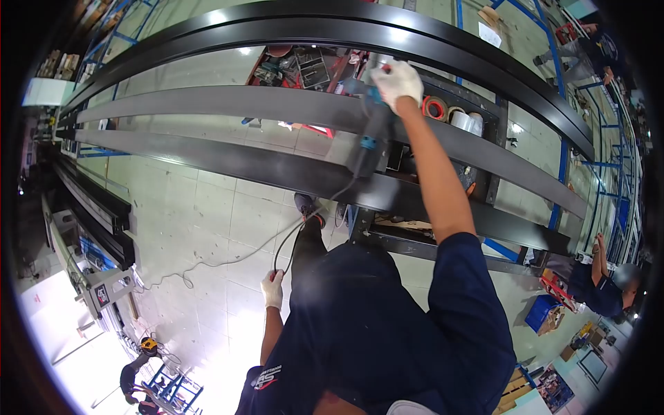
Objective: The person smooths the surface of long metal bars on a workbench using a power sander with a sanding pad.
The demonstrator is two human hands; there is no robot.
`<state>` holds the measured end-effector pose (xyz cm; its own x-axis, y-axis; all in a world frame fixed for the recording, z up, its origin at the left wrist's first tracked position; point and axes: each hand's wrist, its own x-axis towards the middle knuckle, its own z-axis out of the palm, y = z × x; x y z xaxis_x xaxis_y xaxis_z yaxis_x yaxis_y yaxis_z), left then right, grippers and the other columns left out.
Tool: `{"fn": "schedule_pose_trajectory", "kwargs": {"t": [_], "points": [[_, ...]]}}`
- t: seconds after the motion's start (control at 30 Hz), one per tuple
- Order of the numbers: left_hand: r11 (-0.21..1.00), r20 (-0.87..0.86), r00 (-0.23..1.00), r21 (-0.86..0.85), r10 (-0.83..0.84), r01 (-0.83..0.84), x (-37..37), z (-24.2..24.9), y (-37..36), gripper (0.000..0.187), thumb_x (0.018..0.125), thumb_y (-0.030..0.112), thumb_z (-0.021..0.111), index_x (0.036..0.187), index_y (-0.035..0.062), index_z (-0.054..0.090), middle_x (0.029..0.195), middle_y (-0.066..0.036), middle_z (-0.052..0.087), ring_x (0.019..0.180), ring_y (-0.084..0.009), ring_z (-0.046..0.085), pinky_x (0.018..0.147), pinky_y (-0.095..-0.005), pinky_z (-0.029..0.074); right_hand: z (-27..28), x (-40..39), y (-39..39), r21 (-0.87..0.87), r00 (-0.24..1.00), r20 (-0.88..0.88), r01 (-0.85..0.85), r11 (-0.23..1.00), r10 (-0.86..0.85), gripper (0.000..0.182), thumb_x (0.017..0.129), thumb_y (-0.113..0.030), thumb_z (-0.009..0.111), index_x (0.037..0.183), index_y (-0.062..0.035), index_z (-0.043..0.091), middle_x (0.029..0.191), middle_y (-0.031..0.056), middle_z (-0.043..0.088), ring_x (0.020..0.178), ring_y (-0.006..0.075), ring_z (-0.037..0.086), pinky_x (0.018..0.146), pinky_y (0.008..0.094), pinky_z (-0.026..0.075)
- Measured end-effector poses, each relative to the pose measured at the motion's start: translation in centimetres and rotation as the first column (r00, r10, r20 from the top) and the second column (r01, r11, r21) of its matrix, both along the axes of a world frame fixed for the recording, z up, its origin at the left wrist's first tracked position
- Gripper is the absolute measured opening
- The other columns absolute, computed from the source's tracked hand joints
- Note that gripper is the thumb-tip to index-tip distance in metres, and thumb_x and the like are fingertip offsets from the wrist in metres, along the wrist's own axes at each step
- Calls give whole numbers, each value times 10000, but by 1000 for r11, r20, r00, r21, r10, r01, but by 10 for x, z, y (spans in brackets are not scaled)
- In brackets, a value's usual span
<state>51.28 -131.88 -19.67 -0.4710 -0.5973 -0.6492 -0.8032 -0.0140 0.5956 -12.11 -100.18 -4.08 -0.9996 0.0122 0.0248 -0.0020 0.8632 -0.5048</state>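
My right hand, in a white glove, is closed around the head end of a corded angle grinder with a dark body and teal parts. The grinder lies lengthwise across the long grey metal bar and reaches over the darker bar nearer me. Motion blurs its head beside the glove. Low on the left, my left hand, also gloved, has its fingers closed on a dark power cord. That cord loops up past my feet, and a thin pale stretch runs over the floor.
A long black profile spans the far side. Under the bars sit a tool tray and tape rolls. More black profiles are stacked at left. Other people are at the right and lower left, near blue racks.
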Motion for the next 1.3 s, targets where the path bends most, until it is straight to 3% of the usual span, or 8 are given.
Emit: {"fn": "schedule_pose_trajectory", "kwargs": {"t": [0.33, 0.43, 0.6, 0.97, 1.03, 1.1, 1.13, 1.3], "points": [[967, -63, 966, -76, -250, 245, -77, 16, -10, 351, 1017, 281, 822, 1142, -47, 838, 864, -52, 775, 805, -106, 659, 755, -322, 540, 1, 38, 273, 41, 900, 61, 431, 902, -432, 479, 933, -530, 705, 1146, -133, 866, 1101, 183, 844, 1081, 395, 806, 967, 467, 611], [931, -77, 929, -69, -363, 358, -79, 20, 1, 379, 993, 279, 843, 1171, -54, 833, 933, -94, 818, 859, -146, 729, 818, -330, 579, 3, 50, 319, -45, 826, 103, 561, 827, -555, 435, 933, -496, 722, 1077, -114, 870, 900, 170, 829, 877, 338, 823, 838, 441, 627], [913, -16, 913, 18, -408, 408, -82, 18, 25, 426, 970, 301, 860, 1215, -47, 835, 1022, -147, 848, 941, -211, 789, 886, -349, 607, -2, 59, 347, -75, 774, 127, 631, 772, -620, 393, 923, -449, 764, 1073, -104, 876, 871, 139, 827, 812, 270, 809, 751, 410, 625], [984, -48, 984, 29, -172, 174, -48, -18, -17, 384, 1004, 249, 847, 1215, -71, 825, 1017, -80, 829, 934, -139, 731, 870, -319, 583, -2, 21, 190, -57, 920, 39, 392, 918, -390, 438, 910, -494, 737, 1074, -112, 873, 996, 188, 838, 999, 404, 808, 926, 477, 612], [994, -64, 993, 55, -95, 99, -47, -20, -21, 369, 1010, 241, 843, 1206, -71, 826, 1004, -63, 819, 923, -131, 718, 858, -310, 574, -22, 5, 149, 53, 943, -183, 291, 955, -277, 434, 939, -491, 752, 1057, -87, 861, 876, 157, 817, 812, 313, 807, 812, 441, 614], [996, -49, 997, 63, -65, 68, -44, -21, -21, 346, 1022, 232, 837, 1200, -64, 828, 986, -43, 800, 907, -117, 700, 842, -295, 562, -24, -9, 96, 31, 958, -79, 277, 960, -274, 431, 918, -503, 744, 1058, -116, 870, 911, 166, 825, 886, 355, 816, 858, 447, 616], [996, -33, 998, 64, -52, 54, -44, -16, -17, 340, 1025, 231, 837, 1198, -62, 829, 984, -39, 796, 906, -114, 698, 840, -292, 560, -6, -8, 64, 2, 969, 29, 246, 969, -246, 430, 899, -476, 677, 1079, -140, 876, 1147, 223, 828, 1153, 431, 778, 1025, 507, 606], [993, -48, 997, 108, 52, -47, -21, -22, -2, 304, 1040, 217, 836, 1177, -54, 833, 978, -18, 784, 905, -102, 686, 843, -284, 553, 9, -15, -74, -7, 994, 38, 105, 994, -105, 406, 928, -459, 655, 1092, -158, 873, 1168, 178, 827, 1152, 407, 775, 1046, 502, 616]]}}
